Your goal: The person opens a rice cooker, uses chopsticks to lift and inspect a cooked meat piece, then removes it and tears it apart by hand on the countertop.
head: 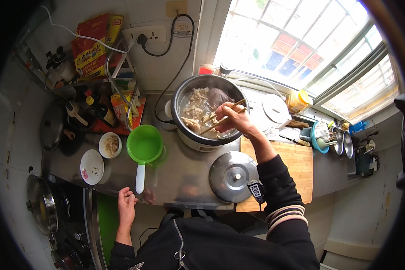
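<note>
My right hand (234, 116) grips a pair of wooden chopsticks (219, 122) over an electric rice cooker (207, 145), their tips low in the pot. Chunks of pale cooked meat (193, 109) sit in steaming liquid inside it, and a large dark brown piece (219, 98) lies at the far side. Near the counter's front edge hangs my left hand (126, 204), empty, its fingers loosely bent. Just beyond that hand is a green plastic dipper (144, 143) with a pale handle. A round metal lid (234, 175) rests partly on a bamboo cutting board (287, 168), under my right forearm.
A small bowl of meat (110, 145) and a white dish (92, 167) stand left of the dipper. Behind them, a rack (121, 84) holds bottles and packets. A black power cord (179, 74) runs to the cooker. At left, a lidded pan (42, 204) sits on the stove.
</note>
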Demonstrator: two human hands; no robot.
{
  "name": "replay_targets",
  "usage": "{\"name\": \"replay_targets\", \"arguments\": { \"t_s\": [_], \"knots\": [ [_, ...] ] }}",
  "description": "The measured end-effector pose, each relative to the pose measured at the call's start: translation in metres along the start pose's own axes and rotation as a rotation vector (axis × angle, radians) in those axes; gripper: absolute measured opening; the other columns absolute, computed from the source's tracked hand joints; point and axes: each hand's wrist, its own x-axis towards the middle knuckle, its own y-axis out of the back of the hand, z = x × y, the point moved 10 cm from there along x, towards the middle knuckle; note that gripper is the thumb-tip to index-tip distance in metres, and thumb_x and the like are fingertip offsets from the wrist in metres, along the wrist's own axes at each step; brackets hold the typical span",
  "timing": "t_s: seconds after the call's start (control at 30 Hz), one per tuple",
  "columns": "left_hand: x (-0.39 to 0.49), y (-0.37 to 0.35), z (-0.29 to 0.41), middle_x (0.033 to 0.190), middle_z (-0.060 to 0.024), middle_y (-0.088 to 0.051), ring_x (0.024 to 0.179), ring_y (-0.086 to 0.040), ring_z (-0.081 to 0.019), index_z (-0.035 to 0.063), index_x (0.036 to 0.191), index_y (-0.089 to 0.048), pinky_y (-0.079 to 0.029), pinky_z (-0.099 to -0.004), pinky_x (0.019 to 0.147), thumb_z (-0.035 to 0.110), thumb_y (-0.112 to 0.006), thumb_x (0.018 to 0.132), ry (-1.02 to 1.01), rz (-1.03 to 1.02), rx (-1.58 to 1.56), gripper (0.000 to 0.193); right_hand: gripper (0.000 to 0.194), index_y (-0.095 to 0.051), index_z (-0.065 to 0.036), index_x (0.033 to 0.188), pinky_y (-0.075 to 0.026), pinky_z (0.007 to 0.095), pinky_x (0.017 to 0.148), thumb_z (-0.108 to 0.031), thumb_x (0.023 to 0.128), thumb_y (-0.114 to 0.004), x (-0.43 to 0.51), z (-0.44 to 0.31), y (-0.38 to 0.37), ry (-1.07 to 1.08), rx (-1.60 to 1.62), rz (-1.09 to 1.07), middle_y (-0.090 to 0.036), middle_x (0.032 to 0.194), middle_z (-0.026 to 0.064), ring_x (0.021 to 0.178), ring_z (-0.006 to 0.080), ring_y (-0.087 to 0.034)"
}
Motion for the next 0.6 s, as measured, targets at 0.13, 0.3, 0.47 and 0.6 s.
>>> {"name": "replay_targets", "arguments": {
  "t_s": [0.13,0.3,0.47,0.6],
  "knots": [
    [0.0,-0.001,0.001,0.111,-0.0053,-0.055,0.086,-0.061,-0.0116,0.0041,0.135,-0.048,-0.051,-0.027,0.077,0.012,-0.056,0.101,0.007,-0.006,-0.001,0.035,0.029,-0.063,0.001,0.101,-0.061,0.0331,0.056,-0.022,0.106,-0.046,0.012,0.002,-0.009,0.005,-0.047,0.014,-0.065,0.084,0.011,0.065,0.0258,-0.072],
    [0.003,-0.006,0.005,0.112,-0.0053,-0.055,0.086,-0.061,-0.0113,0.0042,0.135,-0.048,-0.051,-0.0269,0.077,0.012,-0.055,0.101,-0.01,-0.025,-0.004,0.035,0.022,-0.065,0.003,0.092,-0.056,0.0318,0.056,-0.019,0.098,-0.061,0.003,-0.029,-0.029,0.258,-0.346,0.029,-0.065,0.079,0.0133,0.06,0.0214,-0.07],
    [0.0,0.002,0.004,0.112,-0.0054,-0.056,0.086,-0.061,-0.011,0.0043,0.135,-0.048,-0.052,-0.0265,0.076,0.011,-0.055,0.102,-0.016,-0.009,-0.002,0.034,0.024,-0.061,0.003,0.086,-0.053,0.0457,0.066,-0.018,0.097,-0.059,-0.005,-0.049,-0.043,0.29,-0.666,0.136,-0.064,0.076,0.0256,0.076,0.0401,-0.068],
    [-0.004,0.015,-0.004,0.112,-0.0056,-0.056,0.085,-0.061,-0.0112,0.0044,0.135,-0.048,-0.052,-0.0263,0.076,0.011,-0.055,0.102,-0.011,0.029,-0.01,0.035,0.02,-0.061,0.001,0.091,-0.05,0.0516,0.07,-0.018,0.096,-0.056,-0.017,-0.072,-0.052,0.397,-0.866,0.158,-0.063,0.077,0.0273,0.079,0.0473,-0.063]
  ]
}}
